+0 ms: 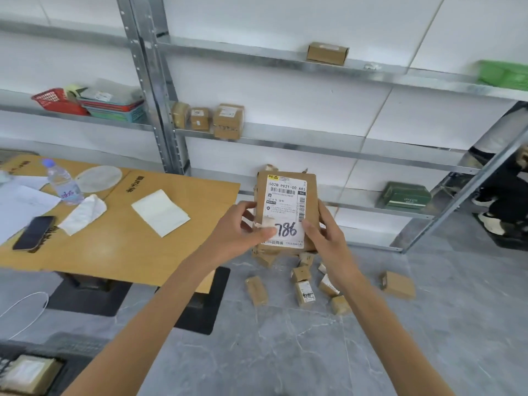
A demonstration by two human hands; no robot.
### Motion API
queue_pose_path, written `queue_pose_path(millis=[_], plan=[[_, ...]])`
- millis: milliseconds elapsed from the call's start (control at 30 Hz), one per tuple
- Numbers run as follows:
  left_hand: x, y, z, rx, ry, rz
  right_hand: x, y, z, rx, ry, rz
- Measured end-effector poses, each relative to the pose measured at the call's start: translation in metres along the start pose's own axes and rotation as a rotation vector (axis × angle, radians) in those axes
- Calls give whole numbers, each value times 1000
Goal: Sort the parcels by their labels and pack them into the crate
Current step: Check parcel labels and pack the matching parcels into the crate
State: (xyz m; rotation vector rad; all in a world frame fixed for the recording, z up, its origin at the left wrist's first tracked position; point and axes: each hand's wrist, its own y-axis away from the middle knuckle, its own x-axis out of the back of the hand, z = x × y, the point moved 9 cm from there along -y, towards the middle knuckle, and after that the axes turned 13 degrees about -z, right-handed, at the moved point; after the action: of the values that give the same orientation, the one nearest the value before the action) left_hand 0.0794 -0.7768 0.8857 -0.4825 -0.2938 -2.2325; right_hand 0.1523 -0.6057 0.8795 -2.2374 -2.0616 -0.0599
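Both my hands hold up a brown cardboard parcel with a white label that carries barcodes and the handwritten number 786. My left hand grips its lower left edge with the thumb lying across the label. My right hand grips the lower right edge. Below the parcel, several small brown parcels lie scattered on the grey floor. More brown parcels stand on the metal rack's middle shelf, and one sits on a higher shelf. A dark crate corner with a parcel inside shows at the bottom left.
A low cardboard-topped table at left holds a phone, a water bottle, papers and a cloth. Coloured baskets are stacked on the left shelf. A green box sits on a low shelf. A person's feet show at right.
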Motion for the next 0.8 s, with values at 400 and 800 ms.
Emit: queue_pose_path(millis=[400, 800], plan=[[103, 169, -110, 260, 15, 196, -201, 48, 15, -77, -11, -161], [116, 275, -165, 357, 427, 341, -300, 83, 8, -15, -45, -415]])
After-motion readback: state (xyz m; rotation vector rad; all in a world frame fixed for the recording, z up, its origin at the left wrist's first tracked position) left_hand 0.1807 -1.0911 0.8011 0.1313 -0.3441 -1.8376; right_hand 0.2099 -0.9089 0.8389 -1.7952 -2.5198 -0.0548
